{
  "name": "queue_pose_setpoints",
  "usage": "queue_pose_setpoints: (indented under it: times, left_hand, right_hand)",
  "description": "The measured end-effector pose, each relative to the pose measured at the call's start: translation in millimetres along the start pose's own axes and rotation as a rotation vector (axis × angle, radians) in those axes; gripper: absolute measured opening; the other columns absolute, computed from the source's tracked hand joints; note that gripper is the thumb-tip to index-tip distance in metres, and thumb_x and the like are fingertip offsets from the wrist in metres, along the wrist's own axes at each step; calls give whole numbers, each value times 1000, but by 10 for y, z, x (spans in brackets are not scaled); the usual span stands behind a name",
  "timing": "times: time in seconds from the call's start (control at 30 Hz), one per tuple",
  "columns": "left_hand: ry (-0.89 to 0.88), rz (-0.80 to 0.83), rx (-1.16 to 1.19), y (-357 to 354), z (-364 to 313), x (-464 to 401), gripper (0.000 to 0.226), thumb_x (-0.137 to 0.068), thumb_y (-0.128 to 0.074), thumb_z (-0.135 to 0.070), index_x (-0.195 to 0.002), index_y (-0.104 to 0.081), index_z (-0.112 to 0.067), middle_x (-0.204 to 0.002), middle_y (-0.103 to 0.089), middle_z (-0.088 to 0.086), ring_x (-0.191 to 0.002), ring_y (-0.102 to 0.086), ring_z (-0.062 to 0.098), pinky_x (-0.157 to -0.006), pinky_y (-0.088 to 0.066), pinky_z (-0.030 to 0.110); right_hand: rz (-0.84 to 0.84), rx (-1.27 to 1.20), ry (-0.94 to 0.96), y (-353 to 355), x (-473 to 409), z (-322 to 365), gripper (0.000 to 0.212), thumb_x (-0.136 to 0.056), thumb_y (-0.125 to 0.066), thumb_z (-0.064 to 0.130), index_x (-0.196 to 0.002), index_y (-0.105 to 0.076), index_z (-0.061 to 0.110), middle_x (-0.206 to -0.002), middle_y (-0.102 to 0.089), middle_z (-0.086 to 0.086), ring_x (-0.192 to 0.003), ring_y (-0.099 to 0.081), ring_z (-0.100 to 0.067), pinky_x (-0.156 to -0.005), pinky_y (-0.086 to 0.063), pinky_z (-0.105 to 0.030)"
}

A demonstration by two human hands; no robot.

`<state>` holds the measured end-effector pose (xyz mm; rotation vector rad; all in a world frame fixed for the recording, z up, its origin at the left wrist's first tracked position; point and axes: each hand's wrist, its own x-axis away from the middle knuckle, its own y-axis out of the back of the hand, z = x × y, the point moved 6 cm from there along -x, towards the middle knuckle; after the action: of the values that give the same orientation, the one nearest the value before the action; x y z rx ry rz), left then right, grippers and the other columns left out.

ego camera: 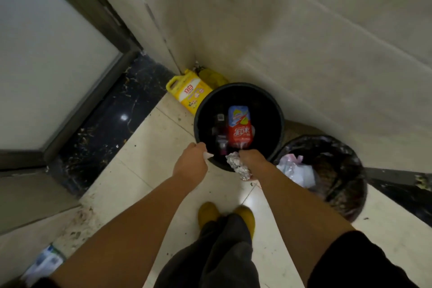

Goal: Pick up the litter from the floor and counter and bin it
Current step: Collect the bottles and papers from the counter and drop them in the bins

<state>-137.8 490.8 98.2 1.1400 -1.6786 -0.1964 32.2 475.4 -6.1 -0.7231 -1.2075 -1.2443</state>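
Downward view from head height onto a tiled floor in a room corner.

At 9 o'clock, a frosted glass door in a dark frame, above a black marble threshold. At 7 o'clock, near the bottom edge, a crumpled clear plastic bottle lying on a grimy patch of floor.

Just left of centre, left hand at the end of a bare outstretched arm, curled narrowly around a small scrap of white paper, right at the near rim of the bin.

At 12 o'clock from the hands, a round black bin, holding a red and blue snack packet and some dark items too dim to make out. Behind the bin at 11 o'clock, a yellow detergent jug and a yellow rag pushed into the wall corner.

Just right of centre, right hand closed around a crumpled ball of silver foil, held over the near rim of the black bin.

At 6 o'clock, dark trouser legs and two yellow shoes on the tiles.

At 3 o'clock, a second bin lined with a black bag, holding a white and pink plastic bag, standing just beside the first against the pale wall.
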Motion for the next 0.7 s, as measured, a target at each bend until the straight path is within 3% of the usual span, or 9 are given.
queue_pose_setpoints:
  times: [0.07,0.17,0.27,0.37,0.47,0.57,0.7]
  left_hand:
    - [-53,38,-50,-39,-352,40,18,-84,-41,11,-79,-48,-5,-110,-52,29,-101,-54,43,-91,-47,52]
    - [-102,88,-136,-283,-846,84,23,-85,-45,7,-106,-53,2,-118,-50,24,-107,-52,40,-92,-46,48]
    - [-147,168,-110,-811,-1359,114,23,-85,-47,4,-108,-54,3,-120,-53,25,-111,-53,40,-96,-46,47]
    - [-138,270,-15,-1517,-1663,-3,26,-86,-47,6,-111,-54,8,-120,-56,27,-114,-53,40,-97,-44,44]
    - [-59,316,66,-2163,-1662,-220,36,-89,-43,7,-124,-52,0,-121,-56,15,-116,-52,28,-95,-42,34]
    - [-3,293,18,-2652,-1410,-571,39,-92,-44,2,-130,-49,-3,-135,-50,21,-124,-48,37,-105,-40,39]
    - [5,321,-53,-3116,-1135,-1053,44,-95,-43,-8,-139,-39,-3,-145,-41,21,-131,-42,35,-113,-36,40]
  right_hand:
    - [-48,50,4,364,460,-24,33,-95,-45,24,-117,-61,5,-88,-53,-9,-87,-52,-21,-76,-41,-29]
    - [-164,29,-57,994,641,-440,43,-97,-44,26,-124,-57,-3,-103,-59,-17,-104,-60,-30,-77,-40,-29]
    - [-288,-47,-107,1598,661,-942,44,-98,-42,28,-123,-57,-5,-125,-61,-24,-118,-56,-38,-93,-47,-37]
    - [-440,-162,-106,2008,411,-1368,45,-99,-39,29,-122,-56,-6,-126,-59,-27,-119,-54,-40,-99,-44,-39]
    - [-527,-260,-133,2095,-60,-1706,48,-101,-38,30,-126,-51,-8,-131,-55,-29,-122,-50,-41,-102,-39,-39]
    - [-604,-299,-139,1998,-508,-1898,47,-101,-38,28,-126,-51,-9,-132,-53,-30,-123,-49,-42,-100,-39,-38]
    - [-678,-247,-82,1829,-1067,-2030,43,-100,-37,25,-127,-48,-6,-136,-44,-32,-119,-48,-44,-99,-39,-38]
